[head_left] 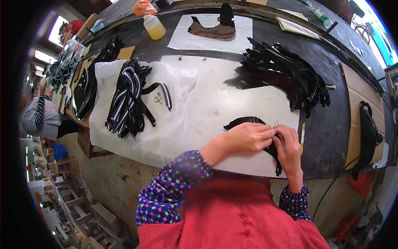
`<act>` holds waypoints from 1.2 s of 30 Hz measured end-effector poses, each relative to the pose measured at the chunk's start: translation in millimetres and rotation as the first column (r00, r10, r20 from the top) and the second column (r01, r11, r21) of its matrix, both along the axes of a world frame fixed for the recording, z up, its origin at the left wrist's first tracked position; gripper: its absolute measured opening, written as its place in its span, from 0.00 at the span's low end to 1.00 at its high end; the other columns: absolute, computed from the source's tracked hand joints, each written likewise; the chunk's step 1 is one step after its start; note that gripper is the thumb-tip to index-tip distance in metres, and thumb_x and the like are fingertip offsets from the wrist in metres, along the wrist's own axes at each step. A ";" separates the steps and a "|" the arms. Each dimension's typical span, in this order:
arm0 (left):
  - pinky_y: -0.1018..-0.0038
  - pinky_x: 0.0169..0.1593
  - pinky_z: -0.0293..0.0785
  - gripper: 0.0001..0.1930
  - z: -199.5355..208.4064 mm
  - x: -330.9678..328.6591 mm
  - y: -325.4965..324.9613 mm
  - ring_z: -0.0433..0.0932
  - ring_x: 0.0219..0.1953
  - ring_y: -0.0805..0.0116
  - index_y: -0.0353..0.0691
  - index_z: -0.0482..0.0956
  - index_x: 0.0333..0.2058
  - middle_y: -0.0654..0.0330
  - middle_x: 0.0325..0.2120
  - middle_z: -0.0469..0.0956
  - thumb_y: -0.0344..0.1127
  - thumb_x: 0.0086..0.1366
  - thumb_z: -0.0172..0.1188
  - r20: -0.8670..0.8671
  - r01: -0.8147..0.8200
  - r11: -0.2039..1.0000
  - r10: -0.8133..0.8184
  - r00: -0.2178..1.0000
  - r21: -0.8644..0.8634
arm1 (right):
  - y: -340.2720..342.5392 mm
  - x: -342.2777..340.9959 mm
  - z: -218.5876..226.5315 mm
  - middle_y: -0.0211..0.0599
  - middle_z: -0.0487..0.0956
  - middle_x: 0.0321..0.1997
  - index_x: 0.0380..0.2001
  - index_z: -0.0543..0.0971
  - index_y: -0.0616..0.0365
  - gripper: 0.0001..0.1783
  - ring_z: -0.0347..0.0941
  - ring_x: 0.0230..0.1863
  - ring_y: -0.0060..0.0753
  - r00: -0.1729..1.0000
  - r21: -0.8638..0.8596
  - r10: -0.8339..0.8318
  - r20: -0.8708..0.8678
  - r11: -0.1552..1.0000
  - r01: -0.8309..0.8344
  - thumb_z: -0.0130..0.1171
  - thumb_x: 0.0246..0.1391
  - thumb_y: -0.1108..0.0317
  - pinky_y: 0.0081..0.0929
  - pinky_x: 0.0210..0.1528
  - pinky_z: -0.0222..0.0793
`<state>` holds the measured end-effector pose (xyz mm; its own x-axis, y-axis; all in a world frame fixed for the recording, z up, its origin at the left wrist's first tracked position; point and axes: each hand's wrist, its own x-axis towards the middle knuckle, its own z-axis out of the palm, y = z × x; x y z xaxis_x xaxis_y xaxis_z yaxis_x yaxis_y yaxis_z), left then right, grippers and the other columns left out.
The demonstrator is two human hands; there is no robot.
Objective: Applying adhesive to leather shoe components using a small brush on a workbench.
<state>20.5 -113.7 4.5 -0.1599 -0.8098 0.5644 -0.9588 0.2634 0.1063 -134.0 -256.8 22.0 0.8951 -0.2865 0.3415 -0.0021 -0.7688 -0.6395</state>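
A curved, glossy black leather-like piece lies at the front of the white board, its two ends showing beyond my hands. My left hand is closed, its fingertips pressed together on the middle of that piece. My right hand meets it fingertip to fingertip, with a thin tan stick-like tool running between its fingers. The fingers cover the spot where both hands meet, so the exact contact there is hidden.
A heap of black glossy pieces lies at the board's back right. Black strips with pale stripes rest on white sheeting to the left. Farther back are a bottle of yellow liquid and a brown pattern piece on paper.
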 end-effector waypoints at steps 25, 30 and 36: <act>0.63 0.66 0.55 0.12 -5.4 -47.3 69.1 0.67 0.60 0.68 0.49 0.77 0.46 0.67 0.63 0.69 0.35 0.62 0.54 0.076 -0.552 0.834 0.549 0.833 0.027 | -8.1 14.2 11.6 0.44 0.77 0.43 0.39 0.78 0.59 0.11 0.72 0.48 0.50 0.998 -0.044 0.012 -0.057 0.999 -0.014 0.63 0.52 0.80 0.40 0.51 0.69; 0.61 0.74 0.47 0.16 8.3 -40.3 61.7 0.62 0.70 0.67 0.50 0.78 0.53 0.65 0.64 0.69 0.39 0.66 0.55 0.173 -0.529 0.831 0.503 0.847 0.172 | -11.3 14.8 14.8 0.45 0.77 0.43 0.40 0.78 0.60 0.11 0.73 0.47 0.50 0.998 -0.016 0.032 -0.054 0.999 -0.032 0.61 0.52 0.81 0.39 0.50 0.69; 0.42 0.68 0.45 0.24 -3.5 -43.0 70.8 0.57 0.72 0.51 0.67 0.75 0.61 0.62 0.68 0.64 0.51 0.67 0.61 -0.106 -0.612 0.730 0.665 0.739 0.304 | -31.7 -3.8 11.5 0.44 0.76 0.42 0.40 0.79 0.62 0.12 0.73 0.46 0.49 0.990 -0.135 -0.117 -0.076 0.985 0.106 0.61 0.52 0.82 0.38 0.50 0.70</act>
<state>-22.5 -42.9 0.9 0.5356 -0.7875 0.3051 -0.8406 -0.4622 0.2825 -137.8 -288.5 33.5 0.8870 -0.3443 0.3077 -0.1420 -0.8374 -0.5278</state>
